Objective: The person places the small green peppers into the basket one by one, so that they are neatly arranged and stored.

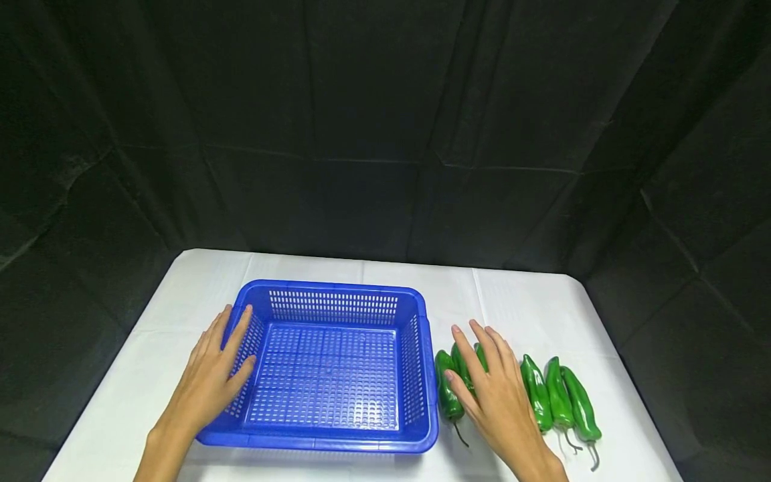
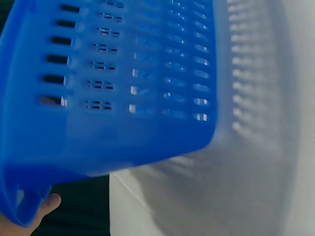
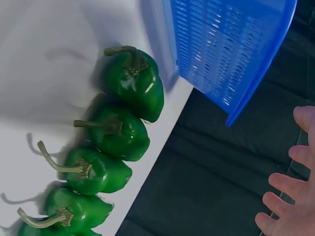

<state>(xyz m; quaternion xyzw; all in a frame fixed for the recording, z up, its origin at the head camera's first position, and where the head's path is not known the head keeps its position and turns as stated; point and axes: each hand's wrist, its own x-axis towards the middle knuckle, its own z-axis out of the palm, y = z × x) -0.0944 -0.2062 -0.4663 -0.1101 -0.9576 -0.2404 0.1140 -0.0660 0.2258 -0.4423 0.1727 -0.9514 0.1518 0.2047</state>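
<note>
A blue plastic basket [image 1: 325, 375] with slotted walls stands on the white table. My left hand [image 1: 207, 375] is at its left rim, fingers stretched out along the edge and thumb spread toward the inside. In the left wrist view, a fingertip [image 2: 50, 202] shows beside the basket's rim; whether it touches is unclear. To the right of the basket lies a row of green peppers [image 1: 545, 395] with stems toward the near edge. Over that row hovers my right hand [image 1: 496, 395], fingers spread and holding nothing, partly hiding the middle peppers. The right wrist view shows it apart from the peppers [image 3: 106, 169].
A white cloth [image 1: 524, 294] covers the table. Black fabric [image 1: 361, 134] hangs behind the table and along both sides. The peppers lie close together, and the leftmost pepper [image 1: 448, 388] is right beside the basket's wall.
</note>
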